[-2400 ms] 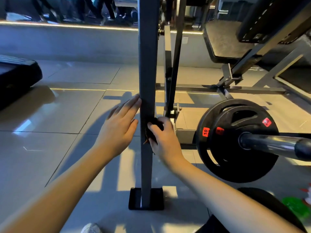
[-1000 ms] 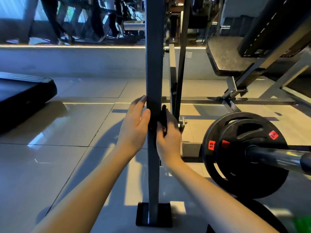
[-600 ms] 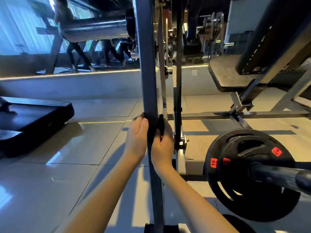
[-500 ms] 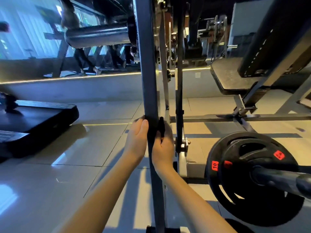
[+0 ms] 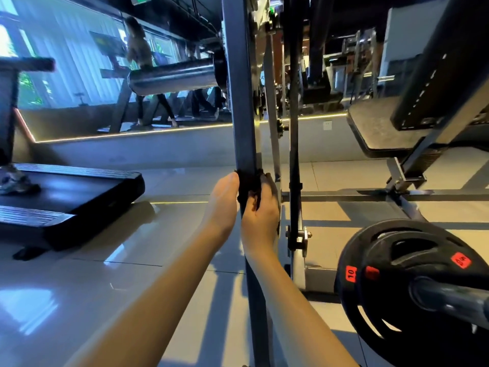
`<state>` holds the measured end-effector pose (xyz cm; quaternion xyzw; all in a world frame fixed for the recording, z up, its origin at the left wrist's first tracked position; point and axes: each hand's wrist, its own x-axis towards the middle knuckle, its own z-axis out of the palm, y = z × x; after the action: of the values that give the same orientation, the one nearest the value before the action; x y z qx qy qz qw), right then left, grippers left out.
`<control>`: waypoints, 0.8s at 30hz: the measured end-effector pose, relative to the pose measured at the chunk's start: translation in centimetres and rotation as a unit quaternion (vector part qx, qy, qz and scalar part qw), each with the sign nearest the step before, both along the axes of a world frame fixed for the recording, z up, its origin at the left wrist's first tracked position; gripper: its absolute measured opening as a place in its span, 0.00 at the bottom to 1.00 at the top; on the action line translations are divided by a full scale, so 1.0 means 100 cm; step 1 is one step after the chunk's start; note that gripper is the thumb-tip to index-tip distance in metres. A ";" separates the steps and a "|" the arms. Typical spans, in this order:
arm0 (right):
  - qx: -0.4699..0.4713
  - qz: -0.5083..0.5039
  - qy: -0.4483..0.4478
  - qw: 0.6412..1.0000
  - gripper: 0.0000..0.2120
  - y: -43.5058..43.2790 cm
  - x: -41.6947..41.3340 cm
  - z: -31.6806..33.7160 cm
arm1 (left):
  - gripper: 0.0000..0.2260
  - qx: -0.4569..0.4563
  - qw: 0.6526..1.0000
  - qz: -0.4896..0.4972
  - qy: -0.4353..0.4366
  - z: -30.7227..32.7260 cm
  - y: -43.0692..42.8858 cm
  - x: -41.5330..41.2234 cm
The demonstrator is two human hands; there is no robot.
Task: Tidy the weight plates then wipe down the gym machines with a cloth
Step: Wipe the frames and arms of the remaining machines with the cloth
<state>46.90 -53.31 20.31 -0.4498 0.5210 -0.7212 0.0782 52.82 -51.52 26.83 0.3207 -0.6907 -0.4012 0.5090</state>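
Treadmill at far left, well apart from the work. Toward centre, left hand laid against the left face of the upright post, fingers straight as far as visible, pressing the cloth to the metal. Cloth dark, wrapped round the post and trapped between both hands. Right hand just right of the post, thumb and fingers curled round the cloth from that side. Long axis of the post vertical, running up past the hands and down toward the floor; hands level, one per side, neither nearer. Judged: wiping stage in hand, with any coming stroke bound to follow that axis, up or down. Further right, weight plates seated on a low bar sleeve, near the right forearm, untouched. Bench pad at upper right, well apart.
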 end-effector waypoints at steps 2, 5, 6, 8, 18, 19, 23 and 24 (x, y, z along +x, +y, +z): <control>0.000 0.000 0.026 1.000 0.20 -0.002 -0.003 0.005 | 0.16 -0.005 1.000 -0.006 -0.010 0.005 -0.004 0.002; -0.031 -0.017 0.061 0.997 0.21 -0.018 -0.012 0.026 | 0.15 -0.023 1.000 -0.013 -0.014 0.018 -0.010 0.008; -0.034 -0.022 0.076 0.996 0.21 -0.024 -0.015 0.035 | 0.15 -0.028 0.999 -0.012 -0.015 0.022 -0.013 0.011; -0.047 -0.040 0.116 0.991 0.22 -0.032 -0.020 0.051 | 0.14 -0.034 0.999 -0.002 -0.021 0.030 -0.019 0.014; -0.163 -0.173 0.350 0.906 0.26 -0.048 -0.042 0.087 | 0.21 -0.310 0.909 0.170 -0.220 0.082 -0.041 0.026; -0.165 -0.180 0.355 0.902 0.25 -0.049 -0.044 0.095 | 0.24 -0.321 0.894 0.191 -0.247 0.087 -0.044 0.028; -0.174 -0.213 0.366 0.889 0.25 -0.054 -0.042 0.134 | 0.25 -0.359 0.847 0.250 -0.301 0.121 -0.058 0.036; -0.175 -0.217 0.372 0.885 0.25 -0.055 -0.042 0.141 | 0.23 -0.357 0.840 0.264 -0.312 0.129 -0.064 0.037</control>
<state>42.75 -58.85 34.39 -0.5668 0.4617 -0.5796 -0.3601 56.56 -57.92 39.77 0.3950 -0.7976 0.1439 0.4325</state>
